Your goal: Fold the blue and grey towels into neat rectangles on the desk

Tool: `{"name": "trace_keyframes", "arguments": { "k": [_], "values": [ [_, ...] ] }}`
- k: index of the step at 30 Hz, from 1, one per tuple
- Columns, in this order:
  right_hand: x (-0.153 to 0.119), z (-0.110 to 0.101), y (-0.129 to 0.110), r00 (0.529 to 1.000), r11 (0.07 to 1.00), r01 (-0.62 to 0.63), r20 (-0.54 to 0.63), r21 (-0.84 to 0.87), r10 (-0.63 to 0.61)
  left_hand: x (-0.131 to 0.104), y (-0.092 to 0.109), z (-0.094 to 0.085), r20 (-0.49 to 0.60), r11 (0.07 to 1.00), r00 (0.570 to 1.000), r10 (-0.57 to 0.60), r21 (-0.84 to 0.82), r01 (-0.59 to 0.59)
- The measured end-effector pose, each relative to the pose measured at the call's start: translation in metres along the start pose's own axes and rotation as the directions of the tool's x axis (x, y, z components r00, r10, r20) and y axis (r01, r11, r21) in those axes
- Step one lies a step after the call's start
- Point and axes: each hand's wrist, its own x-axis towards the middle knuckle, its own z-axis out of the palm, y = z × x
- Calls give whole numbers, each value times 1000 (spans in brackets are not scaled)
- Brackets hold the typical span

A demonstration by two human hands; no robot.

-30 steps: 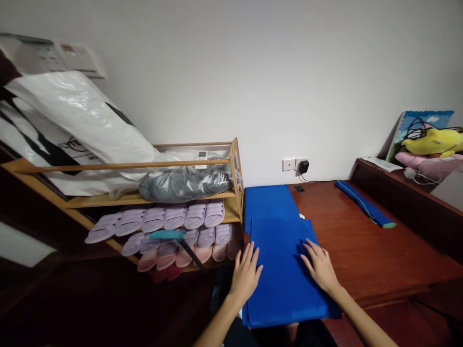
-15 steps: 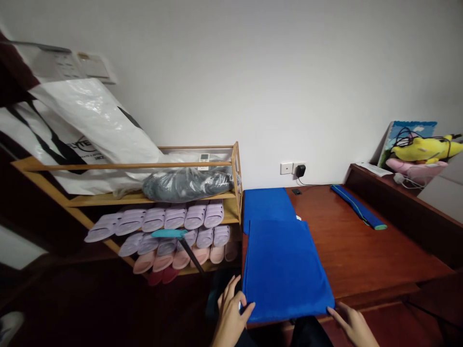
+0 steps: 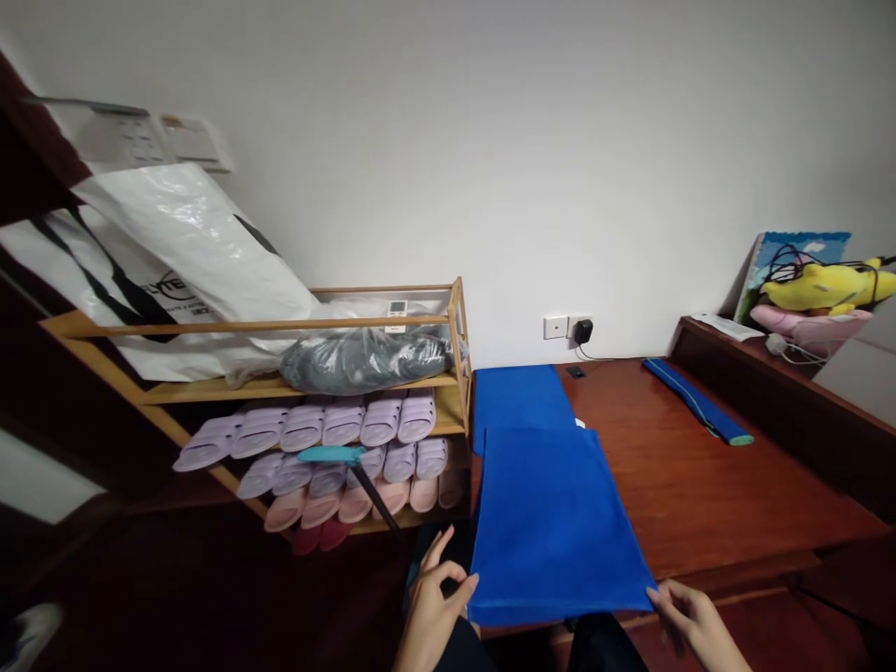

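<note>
A folded blue cloth (image 3: 560, 523) lies over the near left part of the reddish wooden desk (image 3: 714, 504), its front edge at the desk's edge by my lap. My left hand (image 3: 438, 602) pinches its near left corner between thumb and forefinger, the other fingers raised. At the near right corner, my right hand (image 3: 693, 616) pinches the cloth too. The front edge stretches nearly straight between both hands. Behind it, partly covered, another flat blue piece (image 3: 525, 397) rests against the wall side of the desk.
Left of the desk stands a wooden shoe rack (image 3: 458, 401) with several slippers (image 3: 343, 420), white bags (image 3: 203, 243) and a plastic-wrapped dark bundle (image 3: 368, 359). A rolled blue strip (image 3: 700, 401) lies at the desk's right. A raised ledge (image 3: 777, 401) carries a yellow plush toy (image 3: 826, 285).
My right hand has moved slightly right and now pinches the corner more firmly. My left hand has shifted slightly left. The cloth's near edge is pulled wider and tauter.
</note>
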Motion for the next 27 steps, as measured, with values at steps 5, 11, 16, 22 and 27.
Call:
{"name": "trace_keyframes", "arguments": {
  "k": [5,11,16,22,27],
  "values": [
    [0,13,11,998,997,-65,19,36,65,-9,-14,7,48,997,997,-64,40,62],
    [6,10,23,998,998,-65,27,24,64,-14,-20,13,66,980,997,-50,194,36],
    [8,12,4,994,985,-82,83,152,70,-15,6,14,24,939,999,36,341,-42],
    [3,26,-18,976,944,-220,54,247,213,29,59,22,314,870,879,359,229,-437],
    [2,16,-5,990,981,-132,62,141,124,49,54,30,487,812,787,379,233,-535]
  ]
}}
